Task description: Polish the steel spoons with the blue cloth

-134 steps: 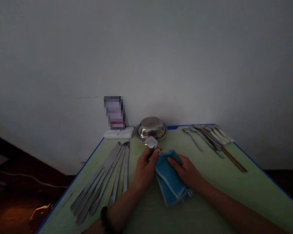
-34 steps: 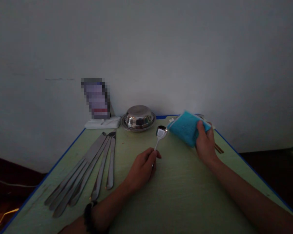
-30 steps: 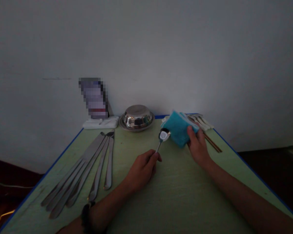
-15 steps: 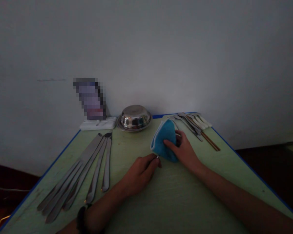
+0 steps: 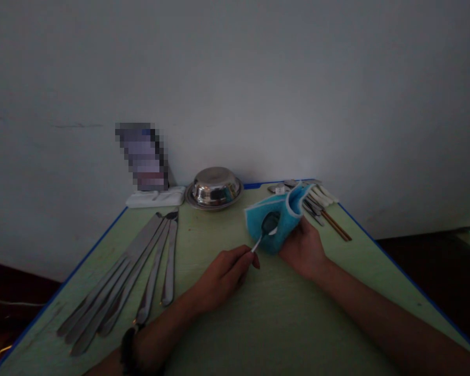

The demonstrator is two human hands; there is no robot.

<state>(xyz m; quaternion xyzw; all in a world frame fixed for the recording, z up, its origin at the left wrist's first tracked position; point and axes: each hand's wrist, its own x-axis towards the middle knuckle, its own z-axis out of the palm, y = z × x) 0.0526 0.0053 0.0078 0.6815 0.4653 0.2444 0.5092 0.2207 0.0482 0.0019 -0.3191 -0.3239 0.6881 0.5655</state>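
Left grip (image 5: 225,269) is pinching the spoon (image 5: 267,227); right grip (image 5: 303,248) is cupping the blue cloth (image 5: 284,216) under it, with bare desk (image 5: 290,324) lying open nearer the person.

blue cloth (image 5: 284,222) with pale edging, silver spoon (image 5: 267,227), pale green table (image 5: 297,324) edged blue, shiny steel bowl (image 5: 214,187)

- The left hand (image 5: 224,271) rests low on the green tabletop, knuckles up, forearm running in from the lower left with a dark band at the wrist.
- Its thumb and forefinger pinch the thin handle of a small shiny metal spoon (image 5: 267,227).
- The right hand (image 5: 304,249) sits just beside it, palm cupped beneath a folded blue cloth (image 5: 280,219), fingers curled around it.
- The right forearm stretches in from the lower right.
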